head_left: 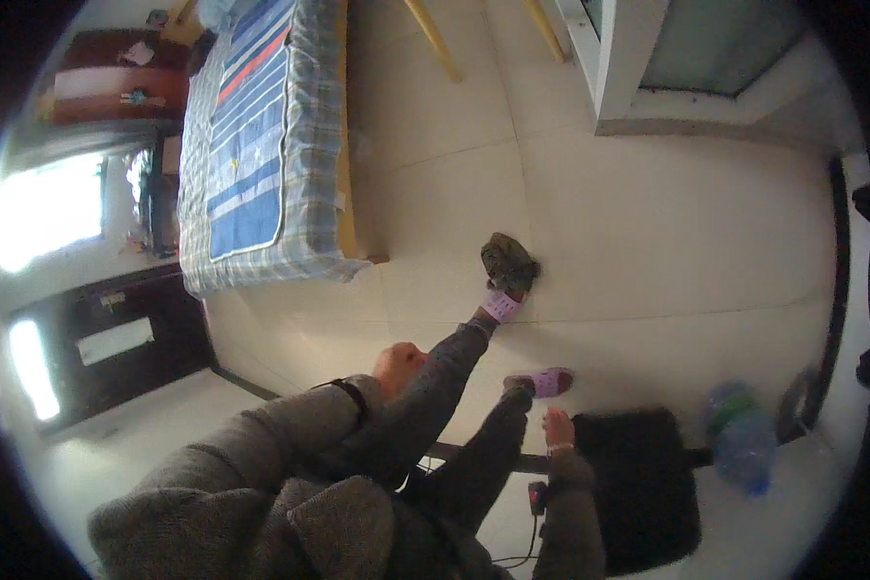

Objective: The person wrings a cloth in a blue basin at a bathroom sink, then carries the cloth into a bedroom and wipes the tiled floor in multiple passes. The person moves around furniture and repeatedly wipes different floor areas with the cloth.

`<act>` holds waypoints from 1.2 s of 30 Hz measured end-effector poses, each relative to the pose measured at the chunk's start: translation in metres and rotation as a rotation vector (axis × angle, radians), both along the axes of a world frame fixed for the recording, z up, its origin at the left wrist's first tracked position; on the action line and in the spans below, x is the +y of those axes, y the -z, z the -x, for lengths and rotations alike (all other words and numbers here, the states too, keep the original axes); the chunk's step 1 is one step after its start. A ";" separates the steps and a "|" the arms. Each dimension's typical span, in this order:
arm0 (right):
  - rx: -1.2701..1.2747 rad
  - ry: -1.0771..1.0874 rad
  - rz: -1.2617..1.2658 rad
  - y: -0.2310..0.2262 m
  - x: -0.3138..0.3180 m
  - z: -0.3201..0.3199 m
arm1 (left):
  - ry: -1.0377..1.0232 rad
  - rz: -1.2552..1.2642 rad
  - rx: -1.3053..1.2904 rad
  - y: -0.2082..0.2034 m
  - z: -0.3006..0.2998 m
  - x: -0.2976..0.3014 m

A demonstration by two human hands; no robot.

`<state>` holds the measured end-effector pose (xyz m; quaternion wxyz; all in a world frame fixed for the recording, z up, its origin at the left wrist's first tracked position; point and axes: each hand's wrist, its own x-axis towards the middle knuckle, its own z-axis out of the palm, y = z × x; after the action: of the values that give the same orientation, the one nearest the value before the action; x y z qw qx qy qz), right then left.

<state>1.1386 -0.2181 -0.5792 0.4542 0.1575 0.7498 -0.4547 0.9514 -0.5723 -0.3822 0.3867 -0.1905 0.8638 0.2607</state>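
My left hand point(401, 368) hangs beside my forward leg with its fingers curled in, and I see nothing in it. A black strap circles the sleeve at that wrist. Lower right, my right hand point(558, 428) is held beside a black padded seat or case point(638, 488); its fingers look loosely curled and I see nothing in them. A crumpled dark olive cloth point(508, 261) lies on the tiles at the front of my forward foot, which wears a pink slipper point(502, 305). My other foot, in a second pink slipper point(551, 382), stands further back. Neither hand touches the cloth.
A bed point(309, 174) with checked bedding and a blue striped mat stands at the upper left. Pale wooden legs point(435, 41) stand at the top. A white-framed glass door point(638, 77) is upper right. Clear plastic bottles point(744, 447) and a cable point(535, 532) lie lower right.
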 end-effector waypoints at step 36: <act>-0.323 0.375 -0.111 -0.325 -0.041 0.130 | -1.333 -0.223 0.145 -0.152 -0.147 -0.403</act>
<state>1.0084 -0.2587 -0.2539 0.4663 0.3890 0.6491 -0.4581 1.0984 -0.9754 -0.2306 0.1016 -0.6234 0.5535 0.5428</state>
